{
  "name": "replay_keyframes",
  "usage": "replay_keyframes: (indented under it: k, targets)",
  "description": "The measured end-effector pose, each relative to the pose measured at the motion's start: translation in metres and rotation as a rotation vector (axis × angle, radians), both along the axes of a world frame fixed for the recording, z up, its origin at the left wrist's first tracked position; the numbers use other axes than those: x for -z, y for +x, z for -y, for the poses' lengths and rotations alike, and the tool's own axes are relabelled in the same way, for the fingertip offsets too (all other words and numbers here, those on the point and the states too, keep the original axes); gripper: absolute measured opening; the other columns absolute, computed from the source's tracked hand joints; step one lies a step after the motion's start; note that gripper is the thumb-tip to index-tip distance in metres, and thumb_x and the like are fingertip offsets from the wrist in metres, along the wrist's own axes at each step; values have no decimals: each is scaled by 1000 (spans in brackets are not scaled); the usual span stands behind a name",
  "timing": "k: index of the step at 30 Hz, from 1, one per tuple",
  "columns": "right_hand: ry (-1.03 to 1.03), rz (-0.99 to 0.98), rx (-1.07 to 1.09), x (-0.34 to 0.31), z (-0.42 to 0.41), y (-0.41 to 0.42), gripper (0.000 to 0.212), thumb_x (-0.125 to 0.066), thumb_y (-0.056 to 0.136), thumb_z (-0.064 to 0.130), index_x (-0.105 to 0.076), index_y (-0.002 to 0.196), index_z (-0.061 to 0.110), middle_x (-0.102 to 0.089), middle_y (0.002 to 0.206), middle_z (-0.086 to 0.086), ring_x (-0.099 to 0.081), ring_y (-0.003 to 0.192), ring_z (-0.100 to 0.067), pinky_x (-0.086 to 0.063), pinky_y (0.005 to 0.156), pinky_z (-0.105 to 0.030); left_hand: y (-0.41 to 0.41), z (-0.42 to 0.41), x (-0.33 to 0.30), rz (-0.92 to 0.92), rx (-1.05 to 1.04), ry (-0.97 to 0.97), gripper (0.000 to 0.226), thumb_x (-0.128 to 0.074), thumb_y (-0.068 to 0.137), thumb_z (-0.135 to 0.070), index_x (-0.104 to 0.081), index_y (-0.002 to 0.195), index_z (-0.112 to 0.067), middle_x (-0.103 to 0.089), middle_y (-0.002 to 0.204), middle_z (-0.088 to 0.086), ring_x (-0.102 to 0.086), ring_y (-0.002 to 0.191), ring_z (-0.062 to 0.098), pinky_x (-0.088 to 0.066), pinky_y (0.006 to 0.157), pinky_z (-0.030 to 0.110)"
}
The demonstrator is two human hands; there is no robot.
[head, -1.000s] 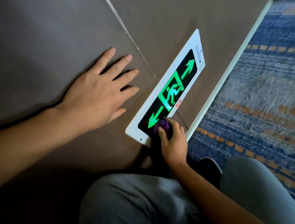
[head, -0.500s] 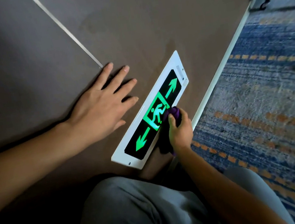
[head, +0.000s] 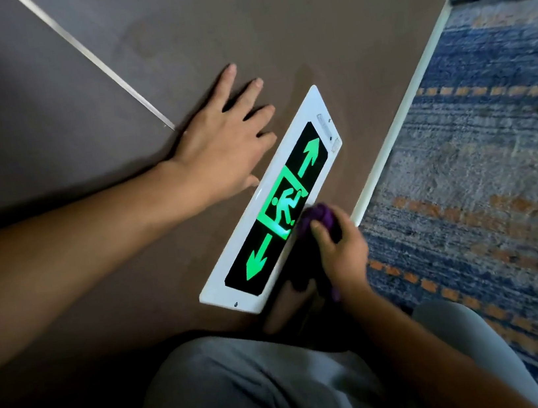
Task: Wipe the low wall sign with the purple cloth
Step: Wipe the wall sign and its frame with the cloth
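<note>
1. Fingers (head: pixel 325 235) of the right hand (head: pixel 342 255) curled tight round the bunched purple cloth (head: pixel 321 218), pinching it into a wad
2. Cloth pressed on the sign (head: pixel 271 203) at its lower long edge, just beside the lit running-figure panel; a loose tail hangs below the hand
3. Sign fixed low on the brown wall (head: pixel 237 35), close above the skirting and the patterned carpet (head: pixel 481 174)
4. Left hand (head: pixel 222 151) flat on the wall just above the sign, fingers spread, bracing, holding nothing
5. Cloth judged soft, light, limp: grip bunched, wipe with the wad's face
6. Sign face likely stiff and smooth; moderate pressure advised
</note>
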State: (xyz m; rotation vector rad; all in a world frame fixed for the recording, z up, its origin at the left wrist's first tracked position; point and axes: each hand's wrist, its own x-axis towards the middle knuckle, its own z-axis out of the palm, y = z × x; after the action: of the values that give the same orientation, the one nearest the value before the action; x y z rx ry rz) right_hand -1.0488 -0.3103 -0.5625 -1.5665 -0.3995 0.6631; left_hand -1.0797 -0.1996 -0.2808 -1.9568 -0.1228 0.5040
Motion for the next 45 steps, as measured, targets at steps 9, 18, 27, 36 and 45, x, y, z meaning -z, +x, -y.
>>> replay_keyframes:
  k: [9, 18, 27, 36, 45]
  targets:
    - [-36, 7, 34, -15, -58, 75, 46, -55, 104, 39, -47, 149, 41, -63, 128, -5, -65, 103, -20, -59, 89, -37, 0, -1, 10, -2, -15, -29, 73, -47, 94, -69, -43, 153, -27, -26, 170, 9, -9, 159, 43, -2, 125, 69]
    - [-11, 82, -177, 2, 0, -42, 50, -59, 99, 47, -44, 147, 48, -50, 137, -1, -59, 117, -19, -49, 102, -31, 1, 0, 10, -2, -24, -70, 68, -48, 95, -65, -45, 151, -27, -26, 170, 9, -9, 159, 41, -1, 126, 65]
    - [33, -105, 27, -17, -51, 83, 51, -64, 100, 31, -46, 148, 36, -58, 136, -3, -57, 112, -18, -52, 102, -43, 4, -3, 0, 46, -53, -9, 81, -51, 87, -75, -41, 154, -31, -24, 170, 8, -7, 158, 44, 0, 122, 72]
    - [-64, -9, -65, -5, -50, 54, 49, -59, 101, 37, -48, 148, 32, -54, 129, -3, -58, 100, -15, -49, 84, -25, 12, -3, -11, 40, -77, -29, 81, -51, 88, -75, -39, 156, -32, -21, 171, 8, -5, 159, 43, -1, 124, 70]
    - [6, -117, 0, 3, -42, 66, 41, -61, 101, 35, -51, 141, 35, -65, 123, 0, -63, 108, -21, -54, 101, -41, 16, -4, -19, 10, -69, -33, 80, -51, 88, -75, -40, 155, -33, -23, 171, 7, -5, 159, 42, -2, 123, 70]
